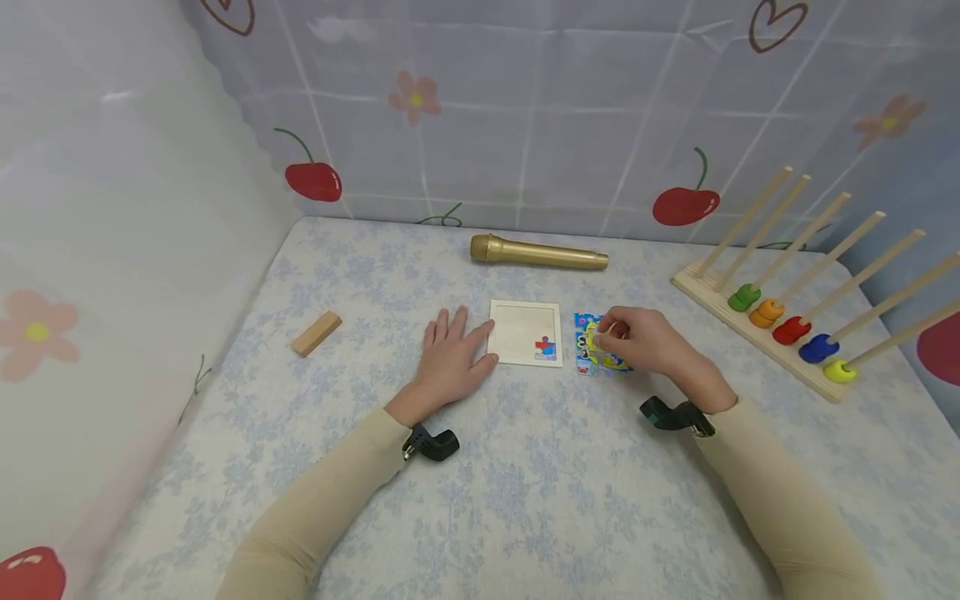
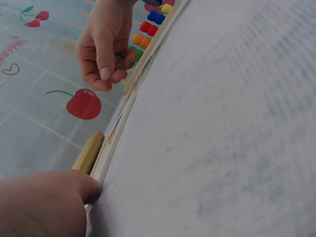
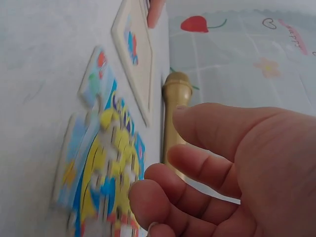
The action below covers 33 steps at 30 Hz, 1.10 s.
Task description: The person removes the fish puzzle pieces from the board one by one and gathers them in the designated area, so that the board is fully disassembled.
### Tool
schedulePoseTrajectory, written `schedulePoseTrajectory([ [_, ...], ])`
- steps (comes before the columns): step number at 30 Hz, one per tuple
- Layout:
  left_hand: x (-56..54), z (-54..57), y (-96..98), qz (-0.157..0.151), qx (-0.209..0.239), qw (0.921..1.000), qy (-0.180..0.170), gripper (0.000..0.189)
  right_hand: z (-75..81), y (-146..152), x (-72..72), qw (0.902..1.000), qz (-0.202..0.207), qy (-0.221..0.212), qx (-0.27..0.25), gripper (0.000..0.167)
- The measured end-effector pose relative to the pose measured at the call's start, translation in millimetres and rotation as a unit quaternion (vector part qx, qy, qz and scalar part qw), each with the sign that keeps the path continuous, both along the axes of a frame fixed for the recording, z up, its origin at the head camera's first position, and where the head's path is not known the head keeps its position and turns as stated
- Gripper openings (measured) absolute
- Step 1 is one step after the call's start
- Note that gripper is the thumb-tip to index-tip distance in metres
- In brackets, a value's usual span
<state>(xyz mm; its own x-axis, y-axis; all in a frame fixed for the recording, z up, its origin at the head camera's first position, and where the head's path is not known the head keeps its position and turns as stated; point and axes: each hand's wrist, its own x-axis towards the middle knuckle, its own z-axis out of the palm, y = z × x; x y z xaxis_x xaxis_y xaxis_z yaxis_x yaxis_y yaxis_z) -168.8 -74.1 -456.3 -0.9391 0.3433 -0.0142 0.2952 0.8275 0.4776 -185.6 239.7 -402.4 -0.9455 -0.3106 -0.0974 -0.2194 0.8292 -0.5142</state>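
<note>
A shallow square wooden puzzle tray (image 1: 517, 333) lies on the table, with one red and blue jigsaw piece (image 1: 546, 348) in its near right corner. My left hand (image 1: 452, 358) rests on the cloth with fingers spread, thumb and index finger at the tray's left edge. To the right of the tray lie several blue and yellow jigsaw pieces (image 3: 111, 163), partly covered by my right hand (image 1: 637, 337) in the head view. In the right wrist view, that hand hovers beside these pieces with loosely bent fingers. The thumb stands apart from them, and nothing shows between.
Behind the tray lies a gold microphone (image 1: 540, 252). At the left is a small wooden block (image 1: 317, 333). A wooden peg rack (image 1: 757, 337) with upright rods and coloured beads stands at the right. Printed curtains (image 1: 525, 125) hang behind the table.
</note>
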Motion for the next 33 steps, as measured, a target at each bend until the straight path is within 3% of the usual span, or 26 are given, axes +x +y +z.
schedulePoseTrajectory([
  [6, -0.6, -3.0, -1.2, -0.001, -0.003, 1.0000, 0.000, 0.057, 0.5, -29, -11.6, 0.9991, 0.036, -0.003, -0.020, 0.022],
  [15, -0.8, -2.8, -1.2, -0.001, 0.002, 1.0000, 0.000, 0.057, -2.8, -58, -16.8, 0.9969, 0.072, -0.024, -0.022, 0.028],
  [23, -0.7, -1.7, -0.9, -0.001, -0.003, 1.0000, -0.002, 0.058, -8.0, -65, -15.9, 0.9957, 0.087, -0.030, -0.011, 0.036],
  [33, -0.5, -2.1, -0.7, 0.000, -0.004, 1.0000, 0.003, 0.057, -11.1, -70, -14.6, 0.9941, 0.105, -0.017, 0.021, 0.034],
])
